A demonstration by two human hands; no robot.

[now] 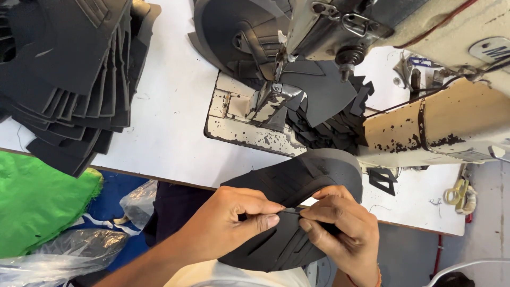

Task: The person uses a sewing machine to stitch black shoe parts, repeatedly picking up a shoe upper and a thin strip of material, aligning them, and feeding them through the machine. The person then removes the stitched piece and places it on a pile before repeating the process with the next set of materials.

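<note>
Head view: left hand (pixel 234 220) and right hand (pixel 340 228) both pinched shut on the near edge of a black curved cut piece (pixel 297 180), thumbs and forefingers meeting at its middle. Piece sits over the front edge of the white table (pixel 170 122), just below the sewing machine (pixel 425 122), partly on the person's lap. Containers: a clear plastic bag (pixel 69 255) lower left, contents not readable; a second clear bag (pixel 138 204) beside it at the table edge, also unclear. Green cloth (pixel 37 204) lies under the table's left edge. Stack of black cut pieces (pixel 69 74) fanned out top left, cut off by the frame. More black pieces (pixel 319 101) piled under and behind the machine head, needle area mostly hidden by them. Machine paint chipped, its metal bed plate (pixel 239 127) worn. Yellow-handled scissors (pixel 456 194) far right on the table. Floor grey, right edge.
</note>
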